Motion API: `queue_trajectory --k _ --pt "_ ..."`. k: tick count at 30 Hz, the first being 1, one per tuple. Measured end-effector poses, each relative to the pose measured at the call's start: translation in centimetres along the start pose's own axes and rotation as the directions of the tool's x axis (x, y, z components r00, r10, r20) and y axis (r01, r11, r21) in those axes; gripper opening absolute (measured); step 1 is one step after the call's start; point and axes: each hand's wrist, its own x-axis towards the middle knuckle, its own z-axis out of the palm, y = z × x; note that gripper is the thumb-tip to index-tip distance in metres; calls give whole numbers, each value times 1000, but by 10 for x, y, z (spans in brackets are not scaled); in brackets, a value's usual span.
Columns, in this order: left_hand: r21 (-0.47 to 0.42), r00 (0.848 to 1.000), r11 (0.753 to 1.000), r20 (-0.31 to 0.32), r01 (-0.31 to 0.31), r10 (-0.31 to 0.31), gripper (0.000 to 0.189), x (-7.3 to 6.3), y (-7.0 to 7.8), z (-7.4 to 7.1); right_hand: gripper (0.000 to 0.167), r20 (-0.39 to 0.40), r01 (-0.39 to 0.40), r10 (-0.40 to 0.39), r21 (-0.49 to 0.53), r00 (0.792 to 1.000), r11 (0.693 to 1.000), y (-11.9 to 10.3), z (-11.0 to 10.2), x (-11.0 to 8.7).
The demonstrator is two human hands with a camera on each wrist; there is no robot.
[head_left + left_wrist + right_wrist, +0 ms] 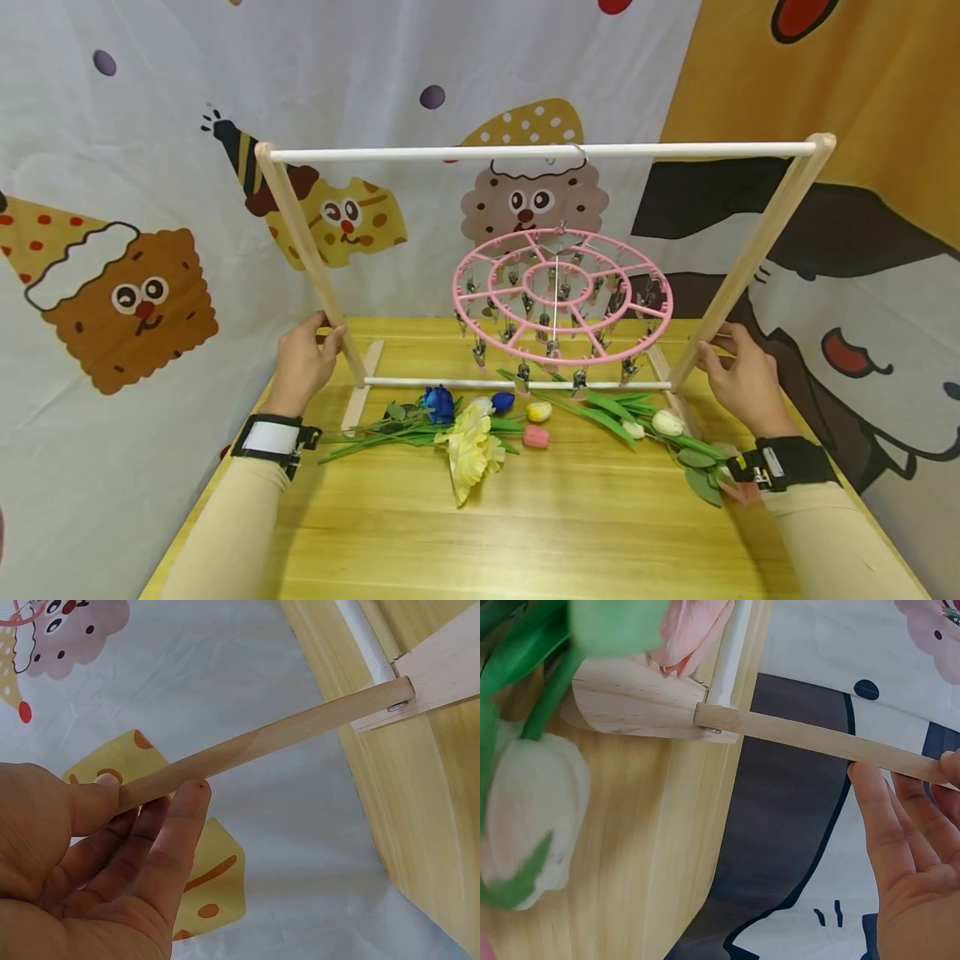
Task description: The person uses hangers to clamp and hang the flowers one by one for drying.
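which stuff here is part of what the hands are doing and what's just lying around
Seemingly part of it:
left upright, held by the left hand
right upright, held by the right hand
white top bar, joining them
pink clip hanger, hanging from the bar

Apparently just lying there:
large yellow flower
blue flowers
pink tulip
white tulips

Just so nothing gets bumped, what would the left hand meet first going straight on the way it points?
The wooden upright, which the left hand is pinching; beyond it, probably the printed backdrop, though depth is unclear.
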Motion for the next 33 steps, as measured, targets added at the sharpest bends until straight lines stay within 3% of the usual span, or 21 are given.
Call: queue_trajectory --k 15,21,28,33 --pt "-6 999 1000 27 25 -25 28 -2 2 -2 55 -16 -4 5 45 1000 999 -8 -3 -2" --pt "9 996 999 82 44 -44 32 -20 -1 1 48 -24 3 -3 -4 1000 1000 -6 -3 -11" --pt "49 981 994 163 100 -107 42 -45 -7 7 45 -35 3 -4 -27 999 1000 -7 -1 -25" --pt "73 976 995 203 61 -75 33 -62 -9 13 42 -65 28 -27 14 998 1000 -7 1 -38"
